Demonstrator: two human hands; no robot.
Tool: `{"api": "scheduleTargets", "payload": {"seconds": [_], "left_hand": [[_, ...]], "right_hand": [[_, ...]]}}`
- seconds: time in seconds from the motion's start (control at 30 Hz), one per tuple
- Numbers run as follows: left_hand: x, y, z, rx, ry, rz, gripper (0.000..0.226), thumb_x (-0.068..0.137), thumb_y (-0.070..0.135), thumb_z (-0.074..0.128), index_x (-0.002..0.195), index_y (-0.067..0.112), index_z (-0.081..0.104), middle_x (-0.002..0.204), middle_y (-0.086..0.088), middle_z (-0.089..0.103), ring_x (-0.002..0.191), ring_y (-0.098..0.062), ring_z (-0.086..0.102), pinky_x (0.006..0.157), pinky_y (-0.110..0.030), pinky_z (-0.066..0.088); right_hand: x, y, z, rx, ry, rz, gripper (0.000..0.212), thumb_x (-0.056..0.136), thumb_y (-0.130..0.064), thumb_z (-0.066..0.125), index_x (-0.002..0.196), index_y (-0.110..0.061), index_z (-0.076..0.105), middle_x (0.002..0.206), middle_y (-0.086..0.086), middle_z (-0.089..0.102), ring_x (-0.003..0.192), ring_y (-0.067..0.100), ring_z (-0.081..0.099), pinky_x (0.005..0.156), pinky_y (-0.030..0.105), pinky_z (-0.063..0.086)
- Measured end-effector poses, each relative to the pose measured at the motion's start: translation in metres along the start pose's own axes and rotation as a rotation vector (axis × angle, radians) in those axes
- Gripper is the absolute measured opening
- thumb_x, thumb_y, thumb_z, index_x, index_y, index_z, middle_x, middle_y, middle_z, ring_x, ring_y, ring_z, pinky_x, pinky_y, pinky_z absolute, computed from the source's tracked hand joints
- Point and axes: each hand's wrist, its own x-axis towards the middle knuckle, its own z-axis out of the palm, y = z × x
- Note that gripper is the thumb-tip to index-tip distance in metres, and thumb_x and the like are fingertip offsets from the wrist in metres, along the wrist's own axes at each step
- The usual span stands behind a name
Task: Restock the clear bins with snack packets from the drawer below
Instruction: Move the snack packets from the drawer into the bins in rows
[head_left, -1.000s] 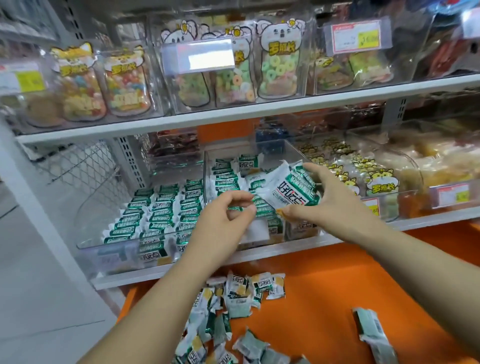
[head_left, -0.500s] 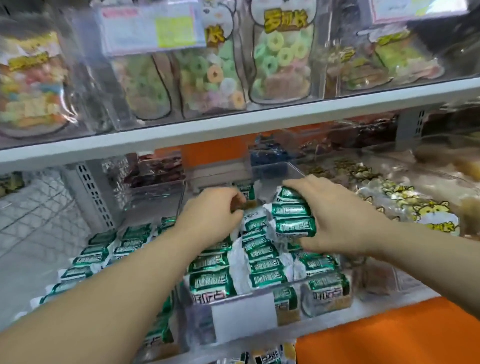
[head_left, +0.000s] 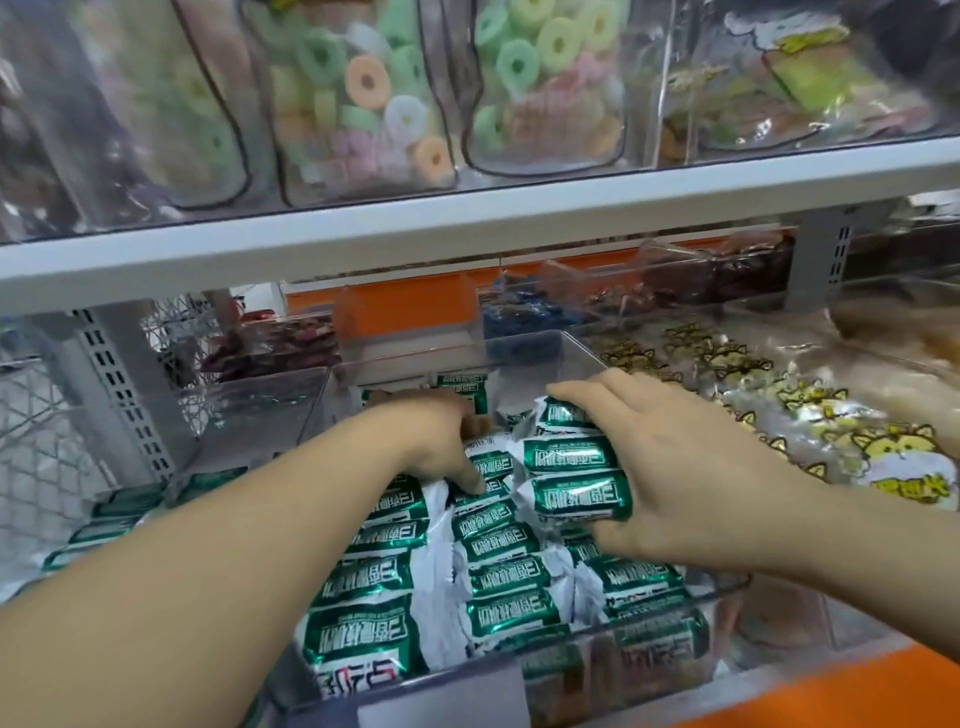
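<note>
The stack of snack packets (head_left: 574, 480), three green-and-white ones, sits above the right-hand row of the middle clear bin (head_left: 524, 349). The right hand (head_left: 680, 467) grips it, fingers over the top and thumb below. The left hand (head_left: 428, 441) reaches into the packet rows (head_left: 493, 577) with fingers curled down; whether it pinches a packet cannot be told. Since the earlier frame both hands stay inside the bin and the stack remains gripped. The left bin (head_left: 244, 400) holds the same packets; the right bin (head_left: 810, 618) holds cat-print bags (head_left: 904, 467). The shelf (head_left: 467, 223) above carries ring-candy bags (head_left: 363, 104).
</note>
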Motion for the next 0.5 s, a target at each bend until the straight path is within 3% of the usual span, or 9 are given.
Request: {"api": "scheduleTargets", "payload": {"seconds": [0.1, 0.27, 0.4, 0.5], "left_hand": [[0.001, 0.002, 0.000, 0.029, -0.041, -0.005, 0.078, 0.076, 0.043, 0.075, 0.141, 0.018, 0.041, 0.135, -0.006, 0.053, 0.113, -0.026, 0.055, 0.096, -0.035, 0.046], [0.001, -0.007, 0.002, -0.068, 0.091, 0.009, 0.053, 0.087, 0.035, 0.067, 0.134, 0.019, 0.050, 0.118, -0.003, 0.061, 0.096, -0.019, 0.058, 0.078, -0.027, 0.048], [0.004, -0.014, -0.001, -0.182, 0.194, 0.026, 0.046, 0.089, 0.031, 0.064, 0.133, 0.021, 0.052, 0.130, -0.001, 0.054, 0.097, -0.015, 0.050, 0.081, -0.023, 0.043], [0.008, -0.021, -0.004, -0.207, 0.249, -0.009, 0.041, 0.089, 0.025, 0.065, 0.129, 0.024, 0.056, 0.130, 0.000, 0.055, 0.102, -0.017, 0.054, 0.082, -0.024, 0.045]], "right_hand": [[0.002, -0.001, -0.001, -0.025, -0.035, -0.010, 0.100, 0.073, -0.060, 0.062, 0.148, -0.031, 0.002, 0.131, -0.011, 0.031, 0.120, 0.010, 0.034, 0.104, 0.025, 0.028], [0.011, 0.000, -0.009, 0.024, -0.130, -0.020, 0.101, 0.073, -0.057, 0.066, 0.147, -0.034, 0.001, 0.135, -0.013, 0.029, 0.125, 0.008, 0.032, 0.109, 0.026, 0.029], [0.029, 0.000, -0.015, 0.116, -0.187, -0.066, 0.103, 0.072, -0.045, 0.074, 0.149, -0.032, 0.007, 0.144, -0.007, 0.030, 0.131, 0.011, 0.031, 0.111, 0.029, 0.032], [0.049, -0.004, -0.014, 0.185, -0.249, -0.087, 0.104, 0.073, -0.037, 0.077, 0.151, -0.027, 0.010, 0.148, -0.002, 0.032, 0.129, 0.012, 0.034, 0.110, 0.029, 0.033]]}}
